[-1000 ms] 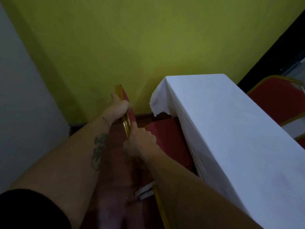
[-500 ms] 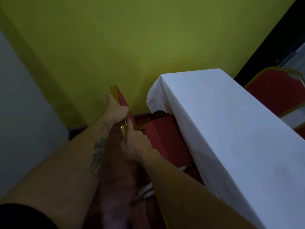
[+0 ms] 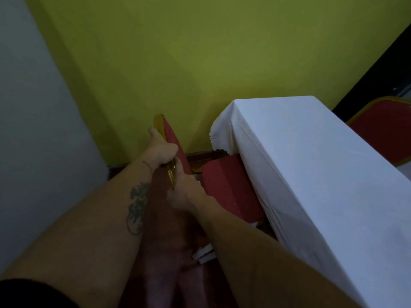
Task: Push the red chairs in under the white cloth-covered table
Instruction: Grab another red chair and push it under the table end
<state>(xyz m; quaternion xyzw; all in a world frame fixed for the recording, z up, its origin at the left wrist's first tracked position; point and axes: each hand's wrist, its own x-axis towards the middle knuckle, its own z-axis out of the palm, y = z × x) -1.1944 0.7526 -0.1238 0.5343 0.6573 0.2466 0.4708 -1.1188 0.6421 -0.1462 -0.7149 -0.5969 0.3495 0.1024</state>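
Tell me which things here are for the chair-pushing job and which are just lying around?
For the job:
- red chair, its seat partly under the cloth
- its backrest, gripped by the left hand and right hand
- white cloth-covered table
- second red chair on the far side

Just there:
- white strips on the floor
- yellow-green wall

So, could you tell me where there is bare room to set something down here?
The white tablecloth is bare along its whole visible top. Crowded: the gap beside it, filled by the red chair seat and the chair back that both hands grip, left hand and right hand.
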